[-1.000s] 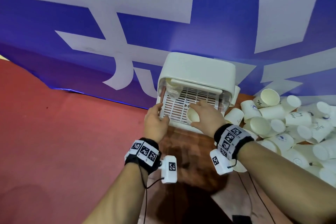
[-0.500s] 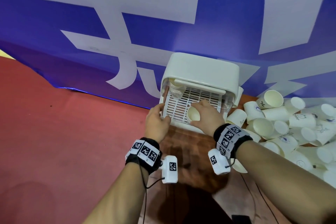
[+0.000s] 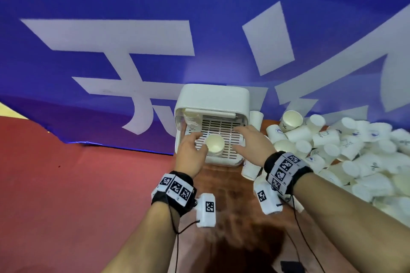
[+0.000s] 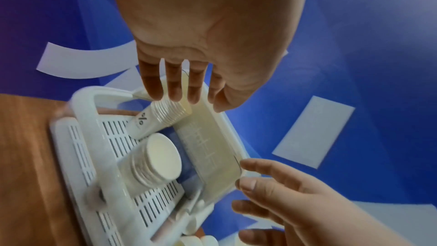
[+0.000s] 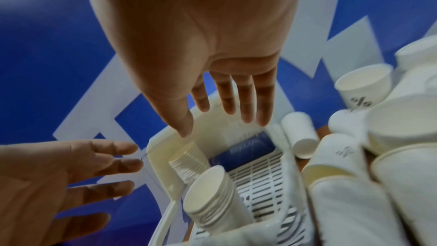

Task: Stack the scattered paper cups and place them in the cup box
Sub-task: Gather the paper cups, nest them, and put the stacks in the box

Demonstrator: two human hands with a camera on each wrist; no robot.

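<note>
Stacked paper cups (image 3: 214,144) lying on the slatted tray inside the white cup box (image 3: 213,97); left hand (image 3: 191,154) and right hand (image 3: 251,148) flanking them, fingers spread, holding nothing.

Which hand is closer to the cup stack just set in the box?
Left. The left hand is right beside the cup stack; the right hand is farther off on its other side.
</note>
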